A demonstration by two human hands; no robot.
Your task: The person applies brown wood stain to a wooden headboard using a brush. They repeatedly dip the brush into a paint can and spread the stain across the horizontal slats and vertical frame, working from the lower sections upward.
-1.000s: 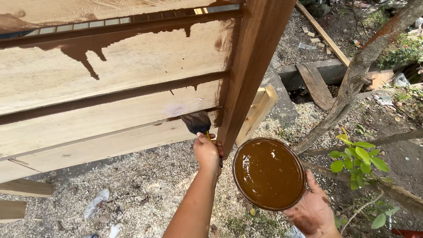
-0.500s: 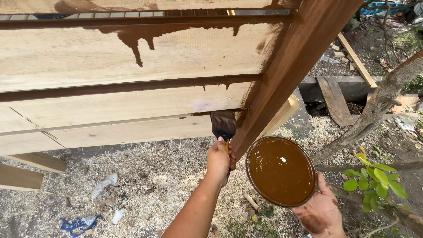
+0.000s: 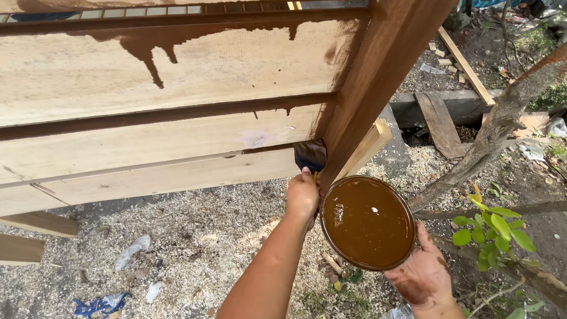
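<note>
**A:** Which hand had the brush?

**B:** The left hand [image 3: 303, 195] was closed in a fist around the handle of a paintbrush [image 3: 310, 156]. The dark, wet bristles pointed up and pressed against the lower wooden plank [image 3: 165, 174], right in the corner where it met the stained post [image 3: 378, 77].

**A:** And the other hand?

**B:** The right hand [image 3: 422, 274], smeared with brown stain, was clamped on a round bowl of brown wood stain [image 3: 367, 221]. Its fingers went under the bowl and the thumb lay up along the rim at the lower right. The bowl was held nearly level, just beside the left fist and below the post.

**A:** How much of the wood was coated?

**B:** The post was brown all over. The upper plank [image 3: 177, 71] was mostly bare, pale wood, with dark runs dripping down from its top edge and a stained patch near the post. The grooves between the planks were dark.

**A:** What lay around?

**B:** Sawdust [image 3: 195, 230] covered the ground below the planks. A thin tree trunk [image 3: 490, 136] leaned at the right, with a green-leaved sprig [image 3: 496, 227] near the bowl and loose boards [image 3: 440, 124] behind.
</note>
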